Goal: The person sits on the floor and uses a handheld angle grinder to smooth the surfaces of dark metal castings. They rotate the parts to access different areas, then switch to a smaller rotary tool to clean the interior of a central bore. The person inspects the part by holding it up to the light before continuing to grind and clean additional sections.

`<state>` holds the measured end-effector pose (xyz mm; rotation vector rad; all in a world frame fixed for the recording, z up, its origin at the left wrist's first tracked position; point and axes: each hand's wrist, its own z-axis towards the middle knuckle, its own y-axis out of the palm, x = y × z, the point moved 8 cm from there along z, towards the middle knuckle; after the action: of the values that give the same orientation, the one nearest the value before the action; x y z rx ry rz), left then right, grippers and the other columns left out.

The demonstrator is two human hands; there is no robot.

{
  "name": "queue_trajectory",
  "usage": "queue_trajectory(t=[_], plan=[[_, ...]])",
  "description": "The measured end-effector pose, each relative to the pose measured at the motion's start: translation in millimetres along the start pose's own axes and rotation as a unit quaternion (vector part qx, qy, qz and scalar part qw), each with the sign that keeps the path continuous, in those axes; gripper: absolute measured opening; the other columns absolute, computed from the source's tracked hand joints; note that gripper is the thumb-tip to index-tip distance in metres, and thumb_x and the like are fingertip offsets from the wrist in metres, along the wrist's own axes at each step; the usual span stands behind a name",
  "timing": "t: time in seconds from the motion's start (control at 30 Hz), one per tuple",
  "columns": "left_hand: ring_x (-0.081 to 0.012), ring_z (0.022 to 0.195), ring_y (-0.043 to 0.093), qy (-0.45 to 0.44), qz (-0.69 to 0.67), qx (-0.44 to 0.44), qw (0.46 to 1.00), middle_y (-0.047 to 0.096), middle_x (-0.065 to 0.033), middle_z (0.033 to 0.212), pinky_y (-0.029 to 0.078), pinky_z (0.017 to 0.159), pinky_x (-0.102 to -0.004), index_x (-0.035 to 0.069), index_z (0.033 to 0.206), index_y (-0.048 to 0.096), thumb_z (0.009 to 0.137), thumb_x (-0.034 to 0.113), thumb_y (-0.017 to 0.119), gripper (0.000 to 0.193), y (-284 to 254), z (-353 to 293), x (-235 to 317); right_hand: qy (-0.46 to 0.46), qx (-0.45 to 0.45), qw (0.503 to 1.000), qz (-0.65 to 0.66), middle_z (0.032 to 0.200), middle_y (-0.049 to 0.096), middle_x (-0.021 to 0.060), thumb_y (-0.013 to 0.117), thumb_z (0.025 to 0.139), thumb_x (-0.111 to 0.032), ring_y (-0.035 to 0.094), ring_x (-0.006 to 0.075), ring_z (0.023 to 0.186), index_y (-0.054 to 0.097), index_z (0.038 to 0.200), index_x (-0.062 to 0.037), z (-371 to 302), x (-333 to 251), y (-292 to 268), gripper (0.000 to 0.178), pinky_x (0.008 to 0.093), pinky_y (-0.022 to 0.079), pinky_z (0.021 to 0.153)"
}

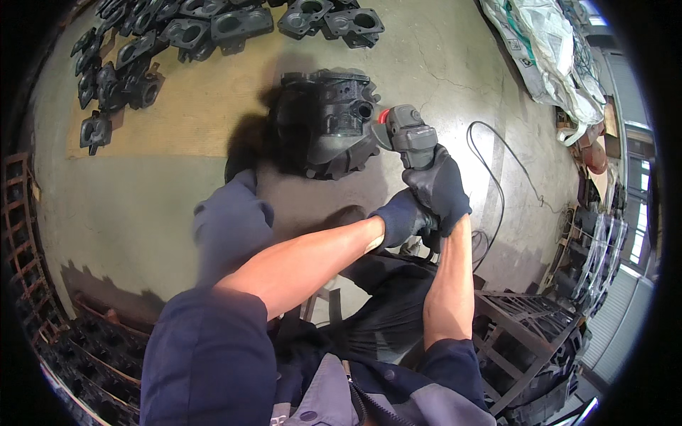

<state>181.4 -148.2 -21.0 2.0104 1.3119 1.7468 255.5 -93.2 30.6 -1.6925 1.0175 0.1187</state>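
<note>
A black angle grinder (413,136) is held in both of my gloved hands, its head pointing away from me. My right hand (439,186) is wrapped round its body just behind the head. Nearer to me, my left hand (399,215) is closed about the rear part of the tool, its fingers partly hidden. The grinding disc (382,135), with a bit of red beside it, is at the right side of a large dark metal housing (337,117) on the floor. I cannot tell whether disc and metal touch.
Many dark flanged castings (188,32) lie on and around a tan sheet (192,106) at the far left. A black cable (497,170) loops over the floor at right. White sacks (547,53), a metal rack (526,334) and a rusty mesh crate (25,241) stand around the sides.
</note>
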Motion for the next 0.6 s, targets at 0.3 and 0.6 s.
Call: queue_trajectory(t=[0.3,0.6], plan=[[-0.0129,0.078,0.063,-0.079,-0.091,0.017,0.993,0.069,-0.0032,0.088,0.054,0.066,-0.0296,0.002,0.098,0.068,0.08,0.004,0.08,0.021,-15.8,1.3,-16.5,0.006,-0.032,0.995,-0.093,0.099,0.07,0.0268,0.074,0.068,-0.019,0.069,0.04,0.093,0.06,0.11,0.0055,9.8,-11.8,14.4,0.05,0.0412,0.054,0.082],[-0.0106,0.07,0.061,-0.015,-0.024,0.019,0.999,0.069,-0.0024,0.079,0.052,0.062,-0.0275,0.001,0.09,0.069,0.079,0.006,0.079,0.015,-28.4,8.8,-15.1,-0.01,-0.044,0.993,-0.111,0.099,0.07,0.0278,0.076,0.067,-0.021,0.068,0.0419,0.096,0.06,0.109,0.0051,17.8,-22.0,20.6,0.052,0.0427,0.054,0.083]])
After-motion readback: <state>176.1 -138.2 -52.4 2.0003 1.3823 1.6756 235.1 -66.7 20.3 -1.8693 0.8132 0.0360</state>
